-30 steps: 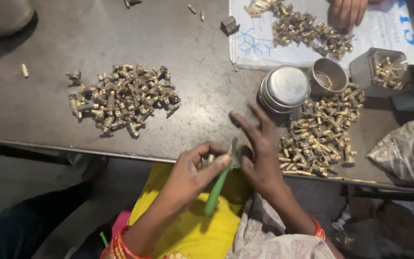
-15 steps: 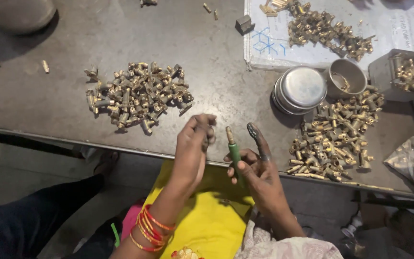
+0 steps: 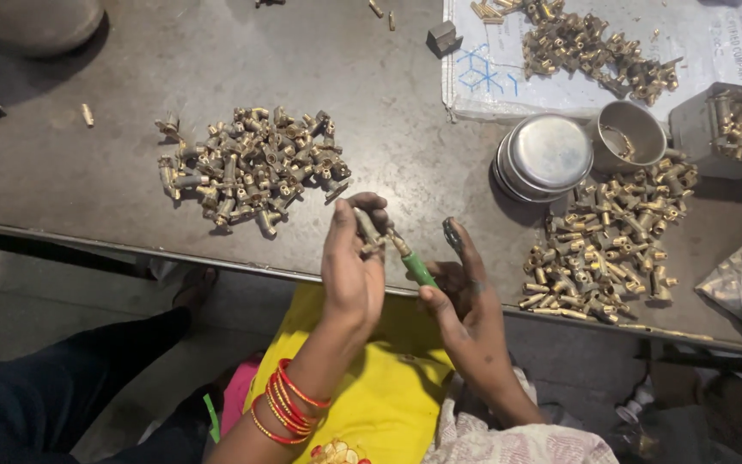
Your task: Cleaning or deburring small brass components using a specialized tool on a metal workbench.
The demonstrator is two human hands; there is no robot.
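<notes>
1. While both hands are meeting at the table edge, the left hand is pinching a small brass fitting, fingers clamped together on it.
2. The right hand is gripping a green-handled tool, its tip touching the fitting just beside the left fingertips.
3. Loose brass piles are lying beyond the fingers.

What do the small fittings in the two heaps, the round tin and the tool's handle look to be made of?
Fittings, also the right heap: probably brass, going by their dull yellow-gold metallic sheen. Round tin: bare metal, maybe steel or aluminium; silvery and reflective. Tool handle in the right hand: likely plastic, a smooth, uniform green.
</notes>
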